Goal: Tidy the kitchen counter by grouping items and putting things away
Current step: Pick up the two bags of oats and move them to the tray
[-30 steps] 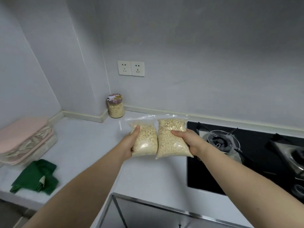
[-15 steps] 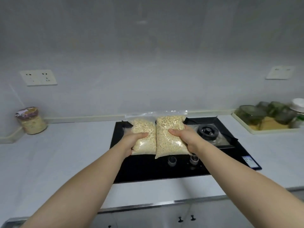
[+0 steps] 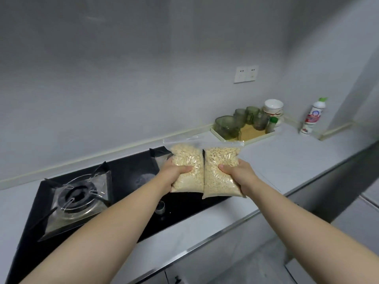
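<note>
Two clear zip bags of pale oats are held side by side in the air above the right end of the black stove (image 3: pixel 131 177). My left hand (image 3: pixel 174 174) grips the left oat bag (image 3: pixel 187 160) from its left side, thumb across the front. My right hand (image 3: pixel 238 174) grips the right oat bag (image 3: pixel 220 181) from its right side in the same way. Both bags stand upright with their seals at the top.
A cream tray (image 3: pixel 258 138) with green glass jars (image 3: pixel 227 124), white bowls (image 3: pixel 273 106) and a small bottle stands at the back right. A white cleaner bottle (image 3: pixel 312 115) is near the right corner. A burner (image 3: pixel 77 196) is at the left. The counter (image 3: pixel 297 158) has a metal front edge.
The view has swung right along the counter, from the left corner with the jar, over the stove, toward the tray. Both hands carried the bags along, grip unchanged.
</note>
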Demonstrator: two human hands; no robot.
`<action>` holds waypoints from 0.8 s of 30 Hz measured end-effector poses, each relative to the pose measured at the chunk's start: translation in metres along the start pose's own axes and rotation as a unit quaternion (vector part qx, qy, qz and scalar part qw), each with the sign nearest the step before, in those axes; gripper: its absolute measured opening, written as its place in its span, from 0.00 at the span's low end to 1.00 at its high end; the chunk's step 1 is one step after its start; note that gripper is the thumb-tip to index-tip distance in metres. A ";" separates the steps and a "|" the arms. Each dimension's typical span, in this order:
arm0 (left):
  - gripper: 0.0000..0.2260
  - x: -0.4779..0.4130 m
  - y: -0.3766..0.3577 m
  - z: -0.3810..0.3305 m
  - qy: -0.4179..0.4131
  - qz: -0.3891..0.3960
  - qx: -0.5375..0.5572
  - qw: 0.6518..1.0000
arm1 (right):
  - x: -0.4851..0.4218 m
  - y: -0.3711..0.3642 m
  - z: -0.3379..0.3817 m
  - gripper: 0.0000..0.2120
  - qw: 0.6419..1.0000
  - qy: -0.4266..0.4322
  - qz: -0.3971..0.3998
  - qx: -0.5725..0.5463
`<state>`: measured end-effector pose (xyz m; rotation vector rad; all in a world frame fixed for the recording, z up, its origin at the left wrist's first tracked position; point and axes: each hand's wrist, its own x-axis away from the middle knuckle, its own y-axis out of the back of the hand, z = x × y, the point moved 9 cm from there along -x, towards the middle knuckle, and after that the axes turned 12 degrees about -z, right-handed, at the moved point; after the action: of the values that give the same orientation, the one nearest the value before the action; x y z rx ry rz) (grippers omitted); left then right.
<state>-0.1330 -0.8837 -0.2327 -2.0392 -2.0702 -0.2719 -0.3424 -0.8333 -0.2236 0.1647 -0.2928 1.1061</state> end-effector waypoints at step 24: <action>0.24 -0.185 -0.327 0.011 0.067 0.163 -0.054 0.983 | -0.236 0.210 0.042 0.15 0.989 -0.037 -0.142 -0.019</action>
<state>-0.4582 -1.0638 -0.2877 -2.3107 -1.6436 -0.4555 -0.6354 -0.9536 -0.2606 0.2082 -0.3455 0.8120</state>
